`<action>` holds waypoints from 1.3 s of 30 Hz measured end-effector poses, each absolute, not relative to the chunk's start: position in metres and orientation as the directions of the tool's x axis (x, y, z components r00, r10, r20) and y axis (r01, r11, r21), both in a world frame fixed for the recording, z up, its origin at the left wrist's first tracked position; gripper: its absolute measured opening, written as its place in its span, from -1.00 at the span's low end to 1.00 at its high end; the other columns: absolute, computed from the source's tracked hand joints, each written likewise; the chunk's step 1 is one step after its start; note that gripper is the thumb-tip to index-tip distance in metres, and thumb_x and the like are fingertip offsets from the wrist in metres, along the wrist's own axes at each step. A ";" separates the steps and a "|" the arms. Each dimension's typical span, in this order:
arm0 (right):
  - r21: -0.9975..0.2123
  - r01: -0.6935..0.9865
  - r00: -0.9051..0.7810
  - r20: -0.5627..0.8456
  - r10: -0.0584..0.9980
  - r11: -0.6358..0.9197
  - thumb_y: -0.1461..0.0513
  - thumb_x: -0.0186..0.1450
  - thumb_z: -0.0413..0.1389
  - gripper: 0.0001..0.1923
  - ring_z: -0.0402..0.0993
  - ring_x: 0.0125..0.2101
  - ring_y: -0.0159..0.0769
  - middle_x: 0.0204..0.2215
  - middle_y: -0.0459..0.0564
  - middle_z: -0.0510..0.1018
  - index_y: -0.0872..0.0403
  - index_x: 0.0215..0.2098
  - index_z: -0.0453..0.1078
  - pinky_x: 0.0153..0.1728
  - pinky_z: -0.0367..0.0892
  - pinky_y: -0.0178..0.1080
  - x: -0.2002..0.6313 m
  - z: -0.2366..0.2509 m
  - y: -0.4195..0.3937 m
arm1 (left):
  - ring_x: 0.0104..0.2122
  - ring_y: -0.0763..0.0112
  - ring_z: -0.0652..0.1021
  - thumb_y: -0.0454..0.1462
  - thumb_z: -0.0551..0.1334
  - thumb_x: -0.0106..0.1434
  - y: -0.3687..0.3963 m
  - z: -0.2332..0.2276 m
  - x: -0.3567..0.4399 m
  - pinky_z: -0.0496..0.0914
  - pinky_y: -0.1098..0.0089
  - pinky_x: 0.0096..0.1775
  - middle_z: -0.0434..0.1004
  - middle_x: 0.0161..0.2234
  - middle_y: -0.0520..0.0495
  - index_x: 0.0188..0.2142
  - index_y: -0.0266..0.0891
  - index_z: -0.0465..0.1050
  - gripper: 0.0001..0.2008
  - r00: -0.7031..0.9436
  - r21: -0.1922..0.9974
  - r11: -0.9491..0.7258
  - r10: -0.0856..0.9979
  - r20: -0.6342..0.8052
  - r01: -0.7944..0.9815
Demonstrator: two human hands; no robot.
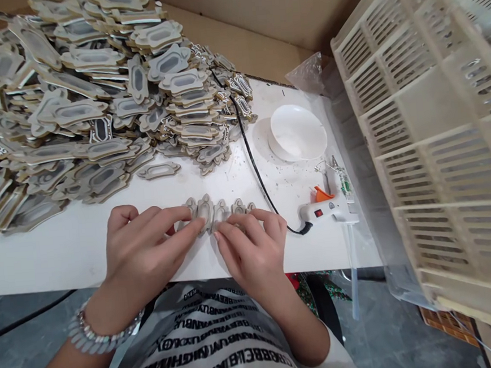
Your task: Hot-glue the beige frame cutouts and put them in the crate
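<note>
Both hands [199, 241] on cardboard frame [213, 210]

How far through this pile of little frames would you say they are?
Hard to say what is finished: the big pile of ornate cut-outs mixes pieces face up and face down, with no separate done stack visible. In hand: the left hand and right hand press one cut-out piece flat on the white table. The glue gun lies set down to the right. Most of the pile looks untouched.
</note>
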State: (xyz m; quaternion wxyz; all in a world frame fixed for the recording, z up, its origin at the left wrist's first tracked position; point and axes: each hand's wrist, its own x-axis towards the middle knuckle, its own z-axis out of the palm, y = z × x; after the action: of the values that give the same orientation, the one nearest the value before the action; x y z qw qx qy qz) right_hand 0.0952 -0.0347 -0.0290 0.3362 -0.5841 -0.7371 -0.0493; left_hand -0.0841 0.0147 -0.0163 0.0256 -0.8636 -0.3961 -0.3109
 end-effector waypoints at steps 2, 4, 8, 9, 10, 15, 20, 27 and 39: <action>-0.327 0.892 -0.089 0.551 0.830 0.312 0.25 0.40 0.19 -0.91 0.38 -0.19 -0.20 -0.31 -0.05 0.66 0.06 -0.26 0.55 -0.14 0.18 -0.12 0.095 -0.029 -0.035 | -0.50 0.48 0.43 -0.40 0.25 0.40 0.016 -0.016 -0.085 0.13 0.20 -0.28 0.64 -0.28 0.13 -0.23 -0.03 0.49 -0.81 0.489 0.209 -0.684 0.670 0.558 0.699; -0.329 0.893 -0.090 0.540 0.837 0.308 0.25 0.39 0.20 -0.92 0.38 -0.18 -0.19 -0.31 -0.05 0.65 0.06 -0.25 0.55 -0.13 0.18 -0.12 0.096 -0.029 -0.036 | -0.50 0.48 0.43 -0.41 0.26 0.39 0.017 -0.017 -0.086 0.13 0.20 -0.28 0.64 -0.27 0.13 -0.24 -0.04 0.51 -0.82 0.509 0.180 -0.697 0.651 0.563 0.694; -0.328 0.896 -0.089 0.526 0.846 0.298 0.25 0.37 0.21 -0.94 0.38 -0.18 -0.20 -0.30 -0.06 0.64 0.03 -0.24 0.55 -0.13 0.19 -0.13 0.096 -0.029 -0.036 | -0.52 0.51 0.44 -0.42 0.26 0.37 0.021 -0.017 -0.087 0.12 0.22 -0.32 0.64 -0.27 0.14 -0.25 -0.08 0.53 -0.83 0.561 0.109 -0.740 0.589 0.581 0.664; -0.331 0.895 -0.087 0.528 0.844 0.299 0.25 0.38 0.20 -0.93 0.38 -0.18 -0.20 -0.29 -0.06 0.65 0.03 -0.24 0.55 -0.13 0.19 -0.12 0.096 -0.029 -0.036 | -0.52 0.52 0.44 -0.41 0.26 0.38 0.021 -0.017 -0.087 0.12 0.23 -0.32 0.64 -0.27 0.15 -0.25 -0.08 0.54 -0.83 0.563 0.104 -0.738 0.590 0.579 0.666; -0.334 0.893 -0.085 0.532 0.843 0.301 0.25 0.39 0.19 -0.93 0.38 -0.18 -0.20 -0.29 -0.06 0.65 0.03 -0.24 0.55 -0.13 0.19 -0.12 0.096 -0.029 -0.036 | -0.51 0.54 0.44 -0.40 0.25 0.38 0.021 -0.016 -0.087 0.12 0.23 -0.31 0.64 -0.27 0.17 -0.26 -0.09 0.54 -0.83 0.559 0.104 -0.733 0.594 0.579 0.672; -0.358 0.879 -0.083 0.539 0.838 0.317 0.27 0.40 0.18 -0.92 0.37 -0.18 -0.19 -0.29 -0.05 0.66 0.06 -0.23 0.54 -0.13 0.19 -0.12 0.096 -0.028 -0.036 | -0.47 0.57 0.44 -0.37 0.28 0.38 0.021 -0.014 -0.088 0.13 0.25 -0.30 0.65 -0.22 0.16 -0.27 -0.11 0.56 -0.87 0.548 0.119 -0.730 0.600 0.582 0.672; -0.367 0.876 -0.081 0.529 0.845 0.313 0.27 0.40 0.18 -0.93 0.37 -0.17 -0.18 -0.27 -0.05 0.66 0.06 -0.22 0.54 -0.12 0.20 -0.12 0.097 -0.029 -0.036 | -0.46 0.61 0.44 -0.32 0.30 0.39 0.021 -0.018 -0.088 0.14 0.26 -0.27 0.63 -0.17 0.18 -0.24 -0.07 0.59 -0.89 0.543 0.147 -0.713 0.636 0.548 0.686; -0.362 0.883 -0.080 0.511 0.856 0.298 0.27 0.39 0.19 -0.91 0.38 -0.16 -0.18 -0.23 -0.05 0.67 0.04 -0.17 0.54 -0.11 0.21 -0.12 0.097 -0.029 -0.037 | -0.46 0.63 0.44 -0.25 0.24 0.43 0.019 -0.020 -0.090 0.25 0.28 -0.11 0.60 -0.13 0.20 -0.23 -0.02 0.61 -0.85 0.480 0.254 -0.652 0.721 0.500 0.715; -0.194 0.929 -0.226 0.382 0.896 0.316 0.03 0.45 0.12 -0.72 0.28 0.17 -0.04 0.10 0.01 0.56 -0.11 0.05 0.51 0.22 0.03 0.08 0.094 -0.031 -0.032 | -0.27 0.27 0.57 -0.22 0.30 0.35 -0.007 -0.007 -0.149 0.37 0.23 -0.22 0.58 -0.17 -0.04 -0.03 -0.02 0.60 -0.79 0.249 0.437 -0.448 0.863 0.440 0.780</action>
State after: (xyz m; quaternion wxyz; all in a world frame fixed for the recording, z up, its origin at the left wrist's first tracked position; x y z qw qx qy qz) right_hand 0.0938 -0.0324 -0.0308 0.2163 -0.5835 -0.7819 -0.0373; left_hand -0.1491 -0.0070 -0.0071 -0.0643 -0.7876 -0.5213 -0.3220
